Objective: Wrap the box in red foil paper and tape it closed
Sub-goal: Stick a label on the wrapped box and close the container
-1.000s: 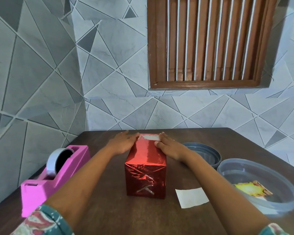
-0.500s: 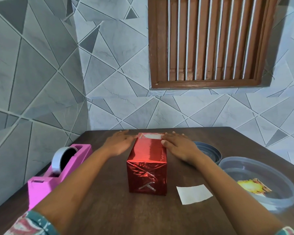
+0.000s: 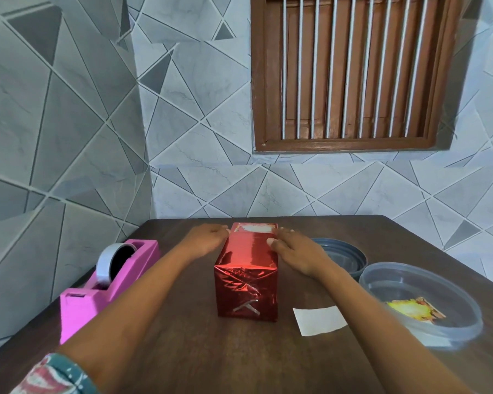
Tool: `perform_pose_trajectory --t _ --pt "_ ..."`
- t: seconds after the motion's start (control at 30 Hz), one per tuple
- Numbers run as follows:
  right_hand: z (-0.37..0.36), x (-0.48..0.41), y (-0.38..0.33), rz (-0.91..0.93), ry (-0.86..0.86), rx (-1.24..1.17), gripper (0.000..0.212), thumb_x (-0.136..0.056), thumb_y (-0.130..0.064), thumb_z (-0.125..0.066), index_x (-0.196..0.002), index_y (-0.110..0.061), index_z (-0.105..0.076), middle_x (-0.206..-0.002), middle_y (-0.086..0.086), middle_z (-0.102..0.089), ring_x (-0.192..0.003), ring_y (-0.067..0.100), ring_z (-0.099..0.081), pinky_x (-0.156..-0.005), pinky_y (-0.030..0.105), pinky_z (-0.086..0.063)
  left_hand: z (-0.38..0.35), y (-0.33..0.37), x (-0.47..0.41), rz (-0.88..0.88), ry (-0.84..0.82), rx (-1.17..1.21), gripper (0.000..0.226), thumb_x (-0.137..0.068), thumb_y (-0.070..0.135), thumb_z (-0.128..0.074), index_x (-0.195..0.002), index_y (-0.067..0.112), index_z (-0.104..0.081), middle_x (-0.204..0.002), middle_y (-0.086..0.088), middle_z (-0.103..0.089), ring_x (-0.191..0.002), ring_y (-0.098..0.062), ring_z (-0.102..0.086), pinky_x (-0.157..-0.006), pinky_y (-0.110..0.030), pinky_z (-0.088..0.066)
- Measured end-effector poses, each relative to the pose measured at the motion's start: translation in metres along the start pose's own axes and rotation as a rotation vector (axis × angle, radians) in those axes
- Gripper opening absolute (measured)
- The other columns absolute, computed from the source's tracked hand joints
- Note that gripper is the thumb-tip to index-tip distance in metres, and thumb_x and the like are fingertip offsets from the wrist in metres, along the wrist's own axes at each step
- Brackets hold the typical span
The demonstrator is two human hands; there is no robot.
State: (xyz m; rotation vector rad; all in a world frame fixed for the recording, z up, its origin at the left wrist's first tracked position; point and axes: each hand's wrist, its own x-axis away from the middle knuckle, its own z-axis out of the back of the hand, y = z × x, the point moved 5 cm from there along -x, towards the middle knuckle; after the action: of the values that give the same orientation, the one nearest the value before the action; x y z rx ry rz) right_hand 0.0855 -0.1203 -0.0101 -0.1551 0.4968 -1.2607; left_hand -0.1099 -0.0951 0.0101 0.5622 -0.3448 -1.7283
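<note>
A box wrapped in shiny red foil [image 3: 246,277] lies lengthwise on the brown table [image 3: 211,351]. Its near end is folded shut and carries crossed strips of clear tape. At the far end a pale part of the box shows beyond the foil. My left hand [image 3: 208,240] rests flat against the box's far left side. My right hand [image 3: 296,251] presses on its far right side, thumb on the top face. A pink tape dispenser [image 3: 108,285] with a roll of tape stands to the left.
A small white slip of paper [image 3: 319,319] lies right of the box. A clear plastic tub [image 3: 421,305] holding a yellow card sits at the right edge, with a dark lid [image 3: 342,254] behind it. Tiled walls close off the table's left and far sides.
Both hands stay on the far end of the box. The view has shifted slightly, and my right thumb has slid a little along the top.
</note>
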Motion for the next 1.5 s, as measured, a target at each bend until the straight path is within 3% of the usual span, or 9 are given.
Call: perform_pose_trajectory --t 0.07,0.23,0.6,0.8,0.93,1.03,1.17,1.27,1.5 --pt "0.0 0.003 -0.003 -0.014 0.004 -0.108 0.048 -0.1 -0.043 -0.033 -0.139 -0.017 -0.042 -0.138 0.009 -0.051 -0.128 0.028 -0.045 -0.104 0.042 -0.036 0.001 -0.005 0.002 0.055 0.0 0.076 0.045 -0.095 0.036 -0.047 -0.136 0.015 -0.05 -0.145 -0.002 -0.045 -0.129 -0.023 -0.044 -0.099 -0.03 -0.039" --pt "-0.003 0.02 -0.011 -0.024 -0.026 -0.264 0.048 -0.099 -0.044 -0.035 -0.142 -0.023 -0.037 -0.139 0.005 -0.051 -0.127 0.026 -0.047 -0.102 0.036 -0.034 -0.006 -0.013 0.022 0.193 -0.059 0.372 0.048 -0.089 0.032 -0.056 -0.133 0.015 -0.05 -0.132 -0.002 -0.052 -0.102 -0.017 -0.054 -0.062 -0.026 -0.047" --pt "-0.024 0.043 -0.014 -0.14 -0.039 -0.5 0.067 -0.093 -0.056 -0.039 -0.149 -0.023 -0.023 -0.143 0.005 -0.047 -0.128 0.025 -0.046 -0.106 0.037 -0.032 -0.027 -0.002 0.057 0.219 -0.049 0.656 0.01 -0.095 0.026 -0.052 -0.099 0.024 -0.061 -0.103 -0.003 -0.064 -0.099 -0.021 -0.058 -0.088 -0.038 -0.048" --pt "-0.023 0.055 -0.015 -0.142 -0.027 -0.591 0.064 -0.095 -0.053 -0.038 -0.15 -0.027 -0.02 -0.147 -0.002 -0.038 -0.135 0.023 -0.038 -0.106 0.034 -0.028 -0.029 -0.016 0.061 0.233 -0.035 0.765 0.025 -0.094 0.031 -0.053 -0.117 0.024 -0.059 -0.116 -0.001 -0.063 -0.111 -0.019 -0.057 -0.084 -0.032 -0.049" --pt "-0.021 0.057 -0.016 -0.112 -0.005 -0.654 0.054 -0.095 -0.049 -0.042 -0.145 -0.031 -0.032 -0.141 -0.004 -0.047 -0.127 0.015 -0.044 -0.094 0.024 -0.03 -0.032 -0.02 0.063 0.211 -0.036 0.769 0.042 -0.092 0.029 -0.058 -0.132 0.019 -0.052 -0.127 -0.003 -0.059 -0.117 -0.019 -0.055 -0.085 -0.032 -0.049" --pt "-0.023 0.057 -0.015 -0.133 -0.002 -0.649 0.06 -0.093 -0.052 -0.043 -0.147 -0.029 -0.029 -0.144 -0.004 -0.044 -0.132 0.016 -0.041 -0.1 0.027 -0.03 -0.032 -0.017 0.064 0.197 -0.002 0.75 0.042 -0.092 0.027 -0.058 -0.133 0.018 -0.052 -0.132 -0.001 -0.056 -0.12 -0.016 -0.051 -0.085 -0.032 -0.046" --pt "-0.008 0.065 -0.006 -0.174 0.015 -0.564 0.061 -0.096 -0.048 -0.04 -0.148 -0.019 -0.027 -0.153 -0.002 -0.03 -0.14 0.016 -0.028 -0.109 0.029 -0.022 -0.01 0.003 0.062 0.077 0.268 0.419 0.039 -0.09 0.024 -0.06 -0.128 0.015 -0.057 -0.128 -0.002 -0.059 -0.117 -0.016 -0.054 -0.097 -0.026 -0.039" --pt "0.012 0.072 0.011 -0.17 0.054 -0.429 0.048 -0.098 -0.039 -0.043 -0.14 -0.017 -0.044 -0.142 -0.002 -0.046 -0.131 0.015 -0.041 -0.097 0.02 -0.028 0.0 0.047 0.064 -0.106 0.399 0.207 0.028 -0.089 0.019 -0.057 -0.116 0.014 -0.065 -0.12 -0.004 -0.065 -0.114 -0.02 -0.056 -0.092 -0.023 -0.037" --pt "0.054 0.109 0.073 -0.247 0.188 -0.281 0.026 -0.096 -0.027 -0.052 -0.111 -0.014 -0.067 -0.105 0.001 -0.067 -0.095 0.01 -0.055 -0.076 0.02 -0.034 -0.063 0.14 0.05 -0.365 0.127 0.083 0.017 -0.084 0.018 -0.058 -0.09 0.016 -0.074 -0.1 0.001 -0.072 -0.098 -0.017 -0.063 -0.087 -0.03 -0.048"
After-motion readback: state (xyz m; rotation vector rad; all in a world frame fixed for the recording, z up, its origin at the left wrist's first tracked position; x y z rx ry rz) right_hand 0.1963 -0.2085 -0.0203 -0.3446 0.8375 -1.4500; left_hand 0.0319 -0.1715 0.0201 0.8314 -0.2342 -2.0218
